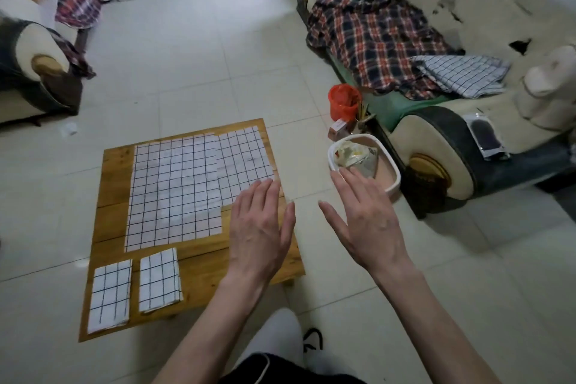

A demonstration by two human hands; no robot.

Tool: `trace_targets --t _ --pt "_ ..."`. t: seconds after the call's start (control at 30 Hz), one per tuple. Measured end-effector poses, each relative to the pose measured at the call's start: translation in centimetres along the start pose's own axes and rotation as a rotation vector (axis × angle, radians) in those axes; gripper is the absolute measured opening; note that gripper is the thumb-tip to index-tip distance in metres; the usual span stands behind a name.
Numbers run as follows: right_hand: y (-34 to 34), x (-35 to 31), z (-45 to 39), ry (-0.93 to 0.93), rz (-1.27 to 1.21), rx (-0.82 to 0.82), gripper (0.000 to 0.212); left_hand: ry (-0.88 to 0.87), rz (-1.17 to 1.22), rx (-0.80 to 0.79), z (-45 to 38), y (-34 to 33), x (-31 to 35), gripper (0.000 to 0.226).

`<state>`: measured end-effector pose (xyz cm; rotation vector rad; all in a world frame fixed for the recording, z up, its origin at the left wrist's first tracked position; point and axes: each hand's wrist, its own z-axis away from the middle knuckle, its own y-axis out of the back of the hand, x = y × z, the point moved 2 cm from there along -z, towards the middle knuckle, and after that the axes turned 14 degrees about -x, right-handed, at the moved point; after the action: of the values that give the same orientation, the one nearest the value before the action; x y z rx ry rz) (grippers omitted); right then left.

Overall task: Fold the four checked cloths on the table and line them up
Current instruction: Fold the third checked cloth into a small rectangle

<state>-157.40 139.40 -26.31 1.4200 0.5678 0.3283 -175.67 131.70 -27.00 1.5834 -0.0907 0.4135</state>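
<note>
1. Table point(199, 262), lower left of the frame: low, square, bare yellow-brown planks with visible grain. All four checked cloths lie on it.
2. Large unfolded cloth point(174, 190), centre left: white with a thin dark grid, lying flat, lightly creased. It overlaps the left edge of the next cloth. Leave it for later.
3. Smaller flat cloth point(244, 162), just right of it, reaching the table's right edge. Likely your step in hand. Take the two near corners, keep the grid lines parallel as you bring edge to edge, and smooth outward from the crease; thin fabric like this probably slides on bare wood.
4. Your left hand point(260, 227), centre: fingers straight and together, holding nothing, fingertips at that cloth's near right corner; contact not certain.
5. Your right hand point(366, 221), right of centre: fingers spread, empty, past the table edge, over the floor.
6. Two folded cloths point(160, 279), point(110, 296), lower left: neat layered rectangles side by side, apart, long edges roughly parallel. Match their size and extend that row rightward.
</note>
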Motion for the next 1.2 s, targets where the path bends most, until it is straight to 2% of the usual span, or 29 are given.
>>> trace_targets --t 0.37,0.6,0.87,1.2 --pt "1.2 7.2 -7.0 -0.026 -0.017 0.026 0.063 0.052 0.028 0.021 -9.2 -1.9 3.0 0.055" --pt "2.4 9.7 -16.5 0.01 -0.034 0.059 0.061 0.132 0.062 0.094 -18.3 -1.3 2.5 0.053" --pt "4.1 11.7 -28.2 0.078 -0.002 0.014 0.063 0.173 0.071 0.155 -28.4 -0.6 1.3 0.051" --pt "4.8 11.6 -39.9 0.214 -0.038 0.046 0.061 0.288 0.024 0.216 -36.9 1.3 -1.9 0.047"
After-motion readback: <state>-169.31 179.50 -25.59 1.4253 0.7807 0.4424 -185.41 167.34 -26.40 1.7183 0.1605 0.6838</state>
